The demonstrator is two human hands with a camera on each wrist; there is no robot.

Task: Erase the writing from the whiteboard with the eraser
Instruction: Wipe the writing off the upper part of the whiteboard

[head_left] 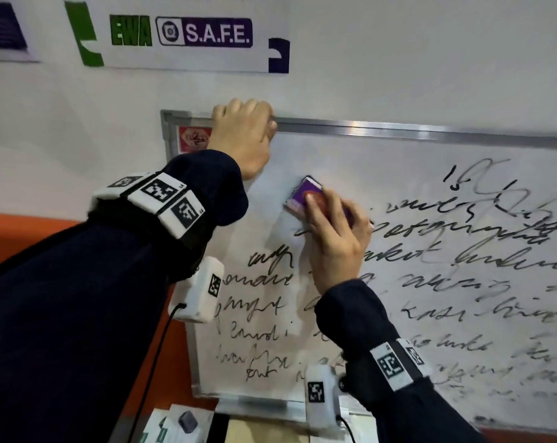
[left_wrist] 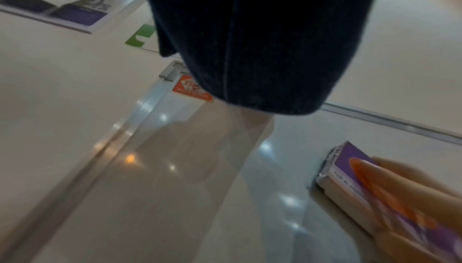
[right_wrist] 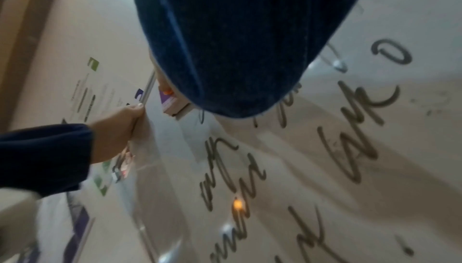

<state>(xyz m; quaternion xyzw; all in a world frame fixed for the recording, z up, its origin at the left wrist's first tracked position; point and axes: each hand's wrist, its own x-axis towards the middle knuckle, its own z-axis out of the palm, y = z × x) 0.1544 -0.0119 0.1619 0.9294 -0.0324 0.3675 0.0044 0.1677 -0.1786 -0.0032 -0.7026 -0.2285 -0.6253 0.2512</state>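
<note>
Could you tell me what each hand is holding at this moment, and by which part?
The right hand grips the purple eraser over its back and sides, pressing it to the whiteboard. The left hand grips the whiteboard's top frame edge near its left corner.

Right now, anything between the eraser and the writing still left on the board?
Nothing visible. The right hand holds the eraser flat on the whiteboard, right at the edge of the remaining writing, with only open board between. The left hand grips the top frame, above and clear of the wiping path.
</note>
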